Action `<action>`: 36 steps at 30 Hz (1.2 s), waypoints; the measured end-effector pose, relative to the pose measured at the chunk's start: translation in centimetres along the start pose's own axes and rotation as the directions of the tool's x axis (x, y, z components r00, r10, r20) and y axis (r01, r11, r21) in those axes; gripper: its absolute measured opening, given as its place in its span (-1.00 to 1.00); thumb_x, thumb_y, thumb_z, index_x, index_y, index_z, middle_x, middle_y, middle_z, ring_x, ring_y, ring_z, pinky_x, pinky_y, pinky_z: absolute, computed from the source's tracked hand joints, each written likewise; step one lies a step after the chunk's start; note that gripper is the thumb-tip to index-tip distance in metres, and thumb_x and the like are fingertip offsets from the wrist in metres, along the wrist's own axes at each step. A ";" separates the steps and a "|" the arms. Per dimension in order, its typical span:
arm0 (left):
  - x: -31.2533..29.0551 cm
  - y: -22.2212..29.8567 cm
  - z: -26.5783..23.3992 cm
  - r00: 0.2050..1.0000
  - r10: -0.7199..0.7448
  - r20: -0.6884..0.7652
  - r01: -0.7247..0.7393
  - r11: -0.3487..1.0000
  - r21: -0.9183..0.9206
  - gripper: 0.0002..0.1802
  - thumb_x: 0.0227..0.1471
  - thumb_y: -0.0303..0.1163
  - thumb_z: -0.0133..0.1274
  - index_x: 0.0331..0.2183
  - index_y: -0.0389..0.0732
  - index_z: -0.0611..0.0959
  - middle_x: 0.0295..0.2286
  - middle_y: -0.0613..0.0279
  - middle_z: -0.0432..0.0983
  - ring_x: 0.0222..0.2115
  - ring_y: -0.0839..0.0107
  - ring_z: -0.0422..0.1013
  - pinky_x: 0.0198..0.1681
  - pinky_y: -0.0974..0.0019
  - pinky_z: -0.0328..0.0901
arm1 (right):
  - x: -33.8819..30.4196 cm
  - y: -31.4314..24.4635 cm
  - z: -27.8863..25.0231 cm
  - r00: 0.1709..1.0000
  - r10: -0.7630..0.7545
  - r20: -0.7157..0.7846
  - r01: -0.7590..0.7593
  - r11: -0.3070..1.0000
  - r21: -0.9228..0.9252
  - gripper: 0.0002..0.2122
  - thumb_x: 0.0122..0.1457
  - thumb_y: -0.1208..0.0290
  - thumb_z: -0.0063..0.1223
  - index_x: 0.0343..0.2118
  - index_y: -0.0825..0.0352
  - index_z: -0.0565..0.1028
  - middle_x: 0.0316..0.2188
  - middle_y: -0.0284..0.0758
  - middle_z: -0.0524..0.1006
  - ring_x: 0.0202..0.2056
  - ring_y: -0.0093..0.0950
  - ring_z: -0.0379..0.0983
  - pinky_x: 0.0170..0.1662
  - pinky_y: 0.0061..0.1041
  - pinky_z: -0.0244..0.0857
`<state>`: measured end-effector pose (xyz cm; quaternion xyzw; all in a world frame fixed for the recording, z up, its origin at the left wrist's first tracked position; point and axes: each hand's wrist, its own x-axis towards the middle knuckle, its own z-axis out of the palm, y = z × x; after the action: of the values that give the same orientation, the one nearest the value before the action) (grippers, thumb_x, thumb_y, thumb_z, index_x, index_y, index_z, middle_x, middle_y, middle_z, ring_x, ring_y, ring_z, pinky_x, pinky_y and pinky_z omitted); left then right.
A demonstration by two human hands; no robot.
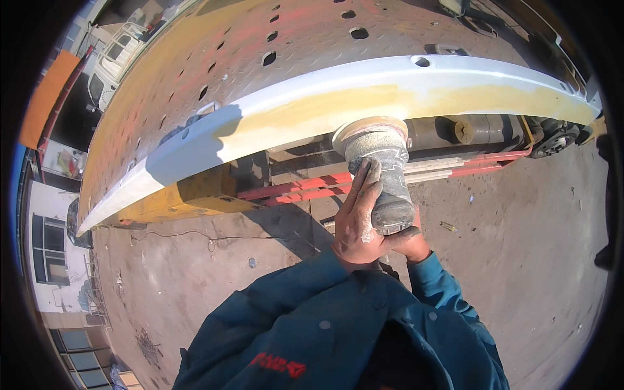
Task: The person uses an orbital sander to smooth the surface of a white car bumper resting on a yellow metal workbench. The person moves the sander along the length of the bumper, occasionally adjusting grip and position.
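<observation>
A dusty round-pad power sander (379,162) is pressed up against the lower face of a long white rail (273,101) with yellowish filler patches (448,97). My left hand (354,224) closes round the sander's left side, its dusty fingers lying along the body. At the tool's rear end, my right hand (416,246) grips from the right and from below; most of its fingers are hidden behind the body. The sander's pad (370,125) meets the filler close to the middle of the rail. White dust coats the tool and the back of my left hand.
Behind the rail lies a rusty truck bed (312,39) with rows of holes. Beneath it are red-and-white guard bars (305,188), a yellow box (182,198), a grey tank (481,130) and a wheel (558,140). A thin cable (188,234) crosses the concrete floor (500,260). A white truck (117,58) stands far left.
</observation>
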<state>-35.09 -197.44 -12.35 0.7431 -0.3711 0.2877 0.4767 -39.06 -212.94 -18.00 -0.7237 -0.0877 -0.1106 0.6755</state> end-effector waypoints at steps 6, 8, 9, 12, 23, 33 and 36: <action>0.8 0.1 -2.1 0.990 0.067 -0.123 -0.054 0.993 0.106 0.21 -0.08 0.21 0.63 0.32 -0.36 0.43 0.28 -0.51 0.46 0.32 -0.45 0.43 0.38 -0.25 0.39 | 2.3 -3.3 1.6 0.996 0.005 0.087 -0.004 1.000 -0.019 -0.45 0.06 0.23 0.49 0.11 0.36 0.64 -0.07 0.03 0.74 -0.04 0.07 0.73 0.03 -0.20 0.59; 0.5 0.3 -1.9 0.978 0.016 -0.210 0.001 0.996 0.084 0.18 -0.10 0.21 0.64 0.27 -0.38 0.48 0.21 -0.46 0.56 0.27 -0.38 0.50 0.36 -0.21 0.42 | 2.7 -3.2 2.0 0.996 -0.010 0.092 0.016 0.998 -0.064 -0.44 0.06 0.23 0.48 0.12 0.36 0.62 -0.07 0.06 0.73 -0.03 0.14 0.70 0.04 -0.17 0.59; 0.3 0.3 -1.6 0.968 -0.010 -0.252 0.029 0.997 0.071 0.16 -0.11 0.21 0.65 0.24 -0.38 0.51 0.17 -0.44 0.60 0.25 -0.35 0.54 0.35 -0.19 0.43 | 2.8 -3.1 2.2 0.995 -0.018 0.094 0.026 0.996 -0.086 -0.43 0.06 0.22 0.48 0.13 0.36 0.61 -0.07 0.07 0.72 -0.02 0.18 0.68 0.04 -0.15 0.58; -0.2 0.0 0.2 0.912 -0.060 -0.405 0.094 0.994 0.063 0.12 -0.13 0.26 0.64 0.17 -0.36 0.55 0.12 -0.36 0.67 0.21 -0.26 0.59 0.31 -0.16 0.47 | 2.3 -2.4 3.2 0.996 -0.082 0.031 0.085 0.993 -0.082 -0.42 0.06 0.24 0.46 0.15 0.36 0.60 -0.04 0.08 0.72 0.00 0.18 0.67 0.06 -0.13 0.58; -0.9 0.1 -1.8 0.987 -0.047 -0.154 0.046 0.999 -0.013 0.33 -0.19 0.02 0.74 0.36 -0.45 0.35 0.34 -0.46 0.37 0.35 -0.16 0.38 0.45 -0.12 0.26 | 2.5 -4.1 1.8 0.996 -0.034 0.079 0.042 0.994 -0.104 -0.38 0.06 0.23 0.49 0.20 0.38 0.59 0.02 0.09 0.71 0.08 0.15 0.67 0.15 -0.13 0.56; 1.6 1.4 0.6 0.912 -0.081 -0.401 0.065 0.996 -0.053 0.05 -0.18 0.17 0.69 0.10 -0.39 0.61 0.07 -0.38 0.70 0.16 -0.21 0.64 0.33 -0.10 0.45 | 2.5 -4.5 1.2 0.995 -0.087 0.049 0.093 0.985 -0.144 -0.38 0.07 0.25 0.49 0.20 0.38 0.59 0.08 0.11 0.68 0.13 0.18 0.63 0.20 -0.07 0.52; 1.4 2.0 1.3 0.918 -0.117 -0.379 0.122 0.992 -0.011 -0.04 -0.11 0.08 0.66 0.09 -0.38 0.60 0.07 -0.37 0.70 0.17 -0.23 0.63 0.33 -0.12 0.45 | 1.9 -3.5 1.0 0.995 -0.091 0.039 0.095 0.986 -0.135 -0.39 0.08 0.24 0.48 0.19 0.38 0.59 0.06 0.09 0.69 0.07 0.18 0.66 0.14 -0.09 0.56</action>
<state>-35.88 -199.56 -10.78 0.6978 -0.2240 0.3985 0.5515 -38.10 -211.73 -14.21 -0.7651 -0.1247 -0.1357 0.6170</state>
